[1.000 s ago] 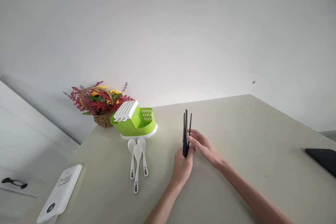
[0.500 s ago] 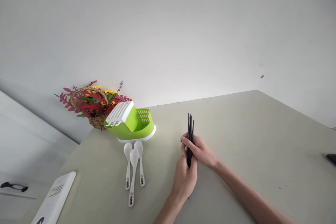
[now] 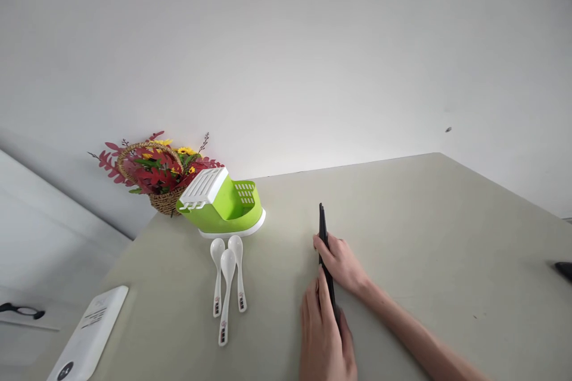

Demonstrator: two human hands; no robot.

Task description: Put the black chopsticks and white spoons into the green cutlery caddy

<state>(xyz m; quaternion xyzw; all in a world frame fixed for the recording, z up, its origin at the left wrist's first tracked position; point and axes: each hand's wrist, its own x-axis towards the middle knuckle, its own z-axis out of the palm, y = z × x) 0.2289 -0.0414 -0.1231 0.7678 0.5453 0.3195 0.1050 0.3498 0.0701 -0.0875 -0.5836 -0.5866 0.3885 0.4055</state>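
I see a bundle of thin black chopsticks [image 3: 325, 256] lying low along the beige counter [image 3: 424, 220], and its long axis is what matters here: it runs from about 6 o'clock near me out toward 12 o'clock, tips pointing at the far wall. Both of my hands are on it, one behind the other along that line.

My right hand [image 3: 342, 262] comes in from 4 o'clock and curls loosely round the middle of the bundle, fingers wrapped over the sticks from the right side. My left hand [image 3: 324, 333] sits at the near end, at 6 o'clock, palm down and fingers mostly straight, flattened alongside the butt ends; I cannot tell whether it truly grips them or only presses against them. The far tips stand clear of both hands.

Off at 10 o'clock from the bundle, well apart, three white ceramic soup spoons [image 3: 227, 280] lie side by side, bowls away from me. Just beyond them stands a lime-green plastic cutlery drainer with a white slotted lid [image 3: 221, 205], and behind that a wicker basket of red and yellow artificial flowers [image 3: 154, 172].
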